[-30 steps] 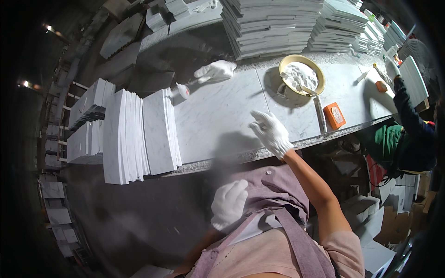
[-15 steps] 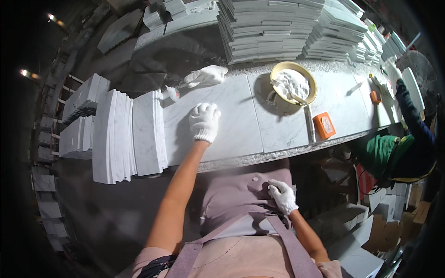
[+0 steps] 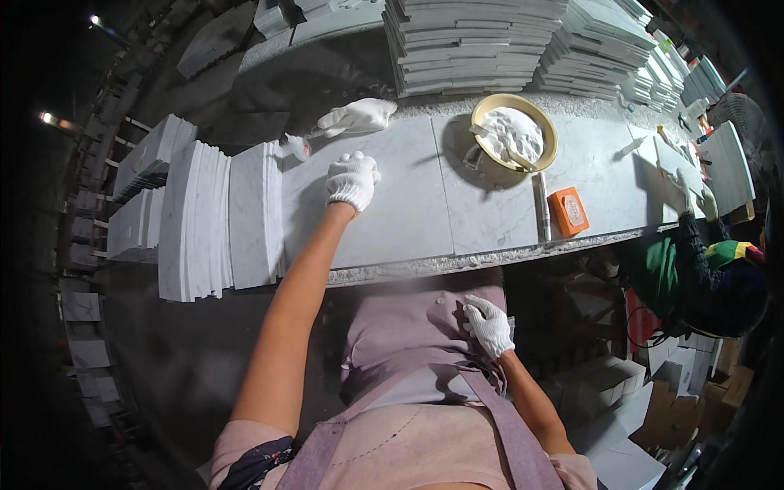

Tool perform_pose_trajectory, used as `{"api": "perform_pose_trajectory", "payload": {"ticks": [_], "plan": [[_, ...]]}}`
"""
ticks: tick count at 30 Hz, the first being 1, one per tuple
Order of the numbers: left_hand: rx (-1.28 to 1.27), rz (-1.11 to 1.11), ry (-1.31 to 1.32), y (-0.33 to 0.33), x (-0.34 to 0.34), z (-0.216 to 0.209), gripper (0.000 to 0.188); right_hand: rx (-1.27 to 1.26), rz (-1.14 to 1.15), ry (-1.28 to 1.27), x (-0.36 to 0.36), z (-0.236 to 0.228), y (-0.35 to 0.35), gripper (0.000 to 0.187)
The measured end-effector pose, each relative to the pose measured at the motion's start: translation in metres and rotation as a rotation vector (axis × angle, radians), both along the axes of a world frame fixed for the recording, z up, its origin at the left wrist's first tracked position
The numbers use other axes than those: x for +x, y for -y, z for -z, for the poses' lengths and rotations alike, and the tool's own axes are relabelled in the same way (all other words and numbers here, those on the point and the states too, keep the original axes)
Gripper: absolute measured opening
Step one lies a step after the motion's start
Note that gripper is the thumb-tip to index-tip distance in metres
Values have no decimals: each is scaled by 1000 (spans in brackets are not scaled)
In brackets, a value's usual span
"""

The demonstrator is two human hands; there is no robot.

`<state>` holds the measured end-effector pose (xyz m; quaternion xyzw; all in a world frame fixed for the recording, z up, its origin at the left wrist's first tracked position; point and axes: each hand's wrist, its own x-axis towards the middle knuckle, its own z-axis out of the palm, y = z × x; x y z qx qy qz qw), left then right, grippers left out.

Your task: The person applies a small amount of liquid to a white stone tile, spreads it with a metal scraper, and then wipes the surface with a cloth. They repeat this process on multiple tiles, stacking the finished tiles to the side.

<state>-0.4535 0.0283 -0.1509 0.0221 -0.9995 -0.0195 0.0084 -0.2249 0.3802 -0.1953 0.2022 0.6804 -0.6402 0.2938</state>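
My left hand (image 3: 352, 180), in a white knit glove, rests palm down on the left white marble tile (image 3: 384, 204) lying flat on the workbench. A second flat tile (image 3: 498, 200) lies beside it to the right. My right hand (image 3: 488, 324), also gloved, is down below the bench edge against my purple apron and holds nothing. A spare white glove (image 3: 357, 117) lies on the bench just beyond my left hand. A yellow bowl (image 3: 516, 134) of white powder with a tool in it stands on the right tile.
Upright white tiles (image 3: 208, 220) stand stacked at the bench's left end. Tall tile stacks (image 3: 482, 41) line the far side. An orange block (image 3: 569, 211) and a metal rod (image 3: 542, 206) lie near the front edge. Another person in green (image 3: 694, 261) works at the right.
My left hand has slid a little farther left and away on the tile. My right hand stayed low at my apron. A second ago the right hand was on the tile instead.
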Motion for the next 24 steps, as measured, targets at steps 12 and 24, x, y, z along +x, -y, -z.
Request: {"api": "perform_pose_trajectory", "payload": {"ticks": [12,24], "plan": [[-84,50,125,3,-11,-5,22,136,-84,-20,1,-3,0,35],[-73,76,248,1,-16,-15,29,100,-48,-30,6,-7,-2,36]]}}
